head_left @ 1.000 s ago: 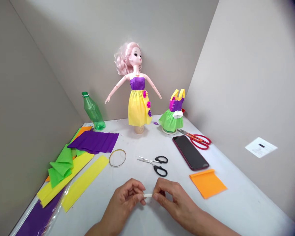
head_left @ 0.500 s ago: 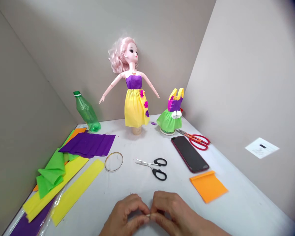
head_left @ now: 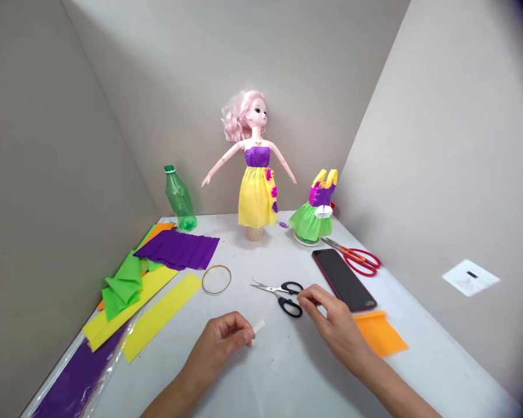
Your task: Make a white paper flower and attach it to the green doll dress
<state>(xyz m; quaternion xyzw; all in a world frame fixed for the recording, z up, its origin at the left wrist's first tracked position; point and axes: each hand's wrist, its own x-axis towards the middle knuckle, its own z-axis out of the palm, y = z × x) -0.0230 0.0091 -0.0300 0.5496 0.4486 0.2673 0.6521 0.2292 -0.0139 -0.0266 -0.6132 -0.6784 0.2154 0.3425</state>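
My left hand is closed in a pinch on a small white strip, whose end sticks out past the thumb; what it is made of is not clear. My right hand is at the handles of black-handled scissors, fingers curled and tips close together. Whether those fingertips touch the handle or hold something tiny, I cannot tell. The scissors lie flat with slightly parted blades pointing left. A thin gold bangle lies to their left. Under my right wrist is an orange crepe paper piece.
A doll in a purple and yellow dress stands at the back, with a small green-skirted dress to its right. Red-handled scissors and a phone lie right. Left are a green bottle and purple and yellow crepe paper.
My hands have come apart. The left keeps the white strip, which now shows more. My right hand has moved forward and right to the scissors' handles. The view has shifted.
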